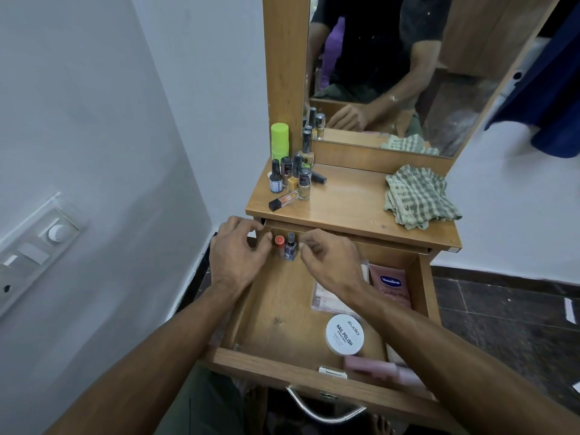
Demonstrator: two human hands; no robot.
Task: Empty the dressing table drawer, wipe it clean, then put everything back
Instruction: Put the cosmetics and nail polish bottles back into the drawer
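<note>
The dressing table drawer (276, 361) is pulled out below me. At its back left corner a red-capped bottle (279, 240) and a dark-capped blue nail polish bottle (290, 250) stand upright side by side. My left hand (238, 255) has its fingertips on the red-capped bottle and partly hides it. My right hand (329, 265) hovers just right of the blue bottle with curled fingers and holds nothing. A white round nail polish tub (344, 334), a pink Vaseline sachet (392, 285), a flat packet (324, 301) and a pink tube (376, 368) lie in the drawer's right half.
On the table top (345, 202) a cluster of nail polish bottles (292, 178) and a green tube (279, 139) stand at the left, with a checked cloth (420, 196) at the right. A mirror (392, 73) rises behind. A wall switch panel (37, 246) is at the left.
</note>
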